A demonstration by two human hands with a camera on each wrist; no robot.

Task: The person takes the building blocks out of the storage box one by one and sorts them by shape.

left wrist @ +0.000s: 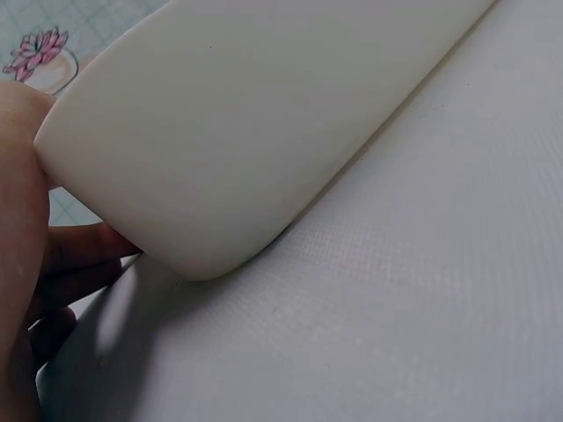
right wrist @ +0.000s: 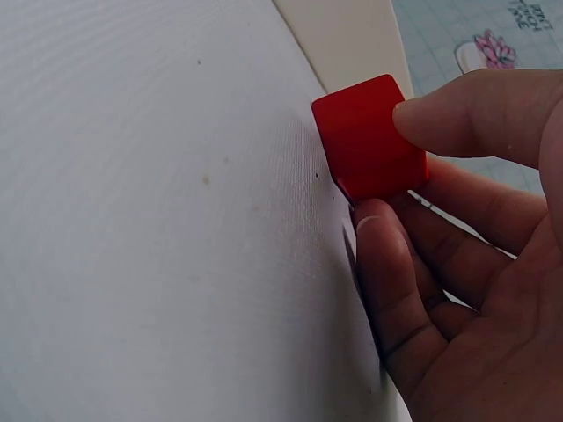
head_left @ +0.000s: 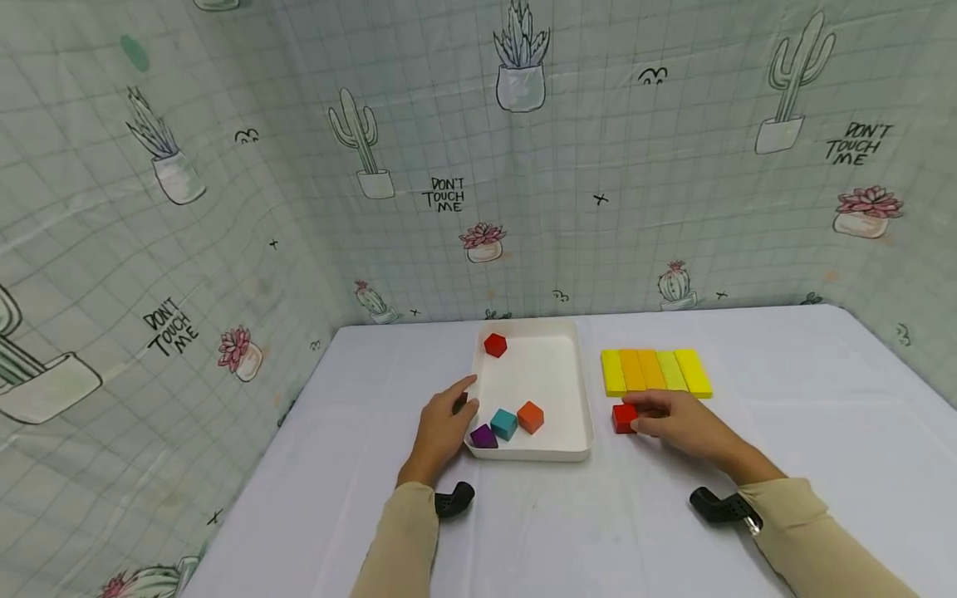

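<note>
My right hand (head_left: pixel 691 425) pinches a red block (head_left: pixel 623 420) between thumb and fingers, low over the white cloth just right of the tray. The right wrist view shows the thumb on one face of the block and fingertips behind and beneath it. My left hand (head_left: pixel 438 428) rests against the left side of the white tray (head_left: pixel 534 365), index finger and thumb at its rim. In the left wrist view its other fingers (left wrist: pixel 84 248) lie by the tray's outer wall. Inside the tray are a red cube (head_left: pixel 495 345), an orange cube (head_left: pixel 531 417), a teal cube (head_left: pixel 504 424) and a purple block (head_left: pixel 484 437).
Several yellow and orange bars (head_left: pixel 656 370) lie side by side right of the tray, just beyond my right hand. The table (head_left: pixel 538 531) wears a white cloth. A patterned fabric backdrop (head_left: pixel 598 241) rises behind it and at its sides.
</note>
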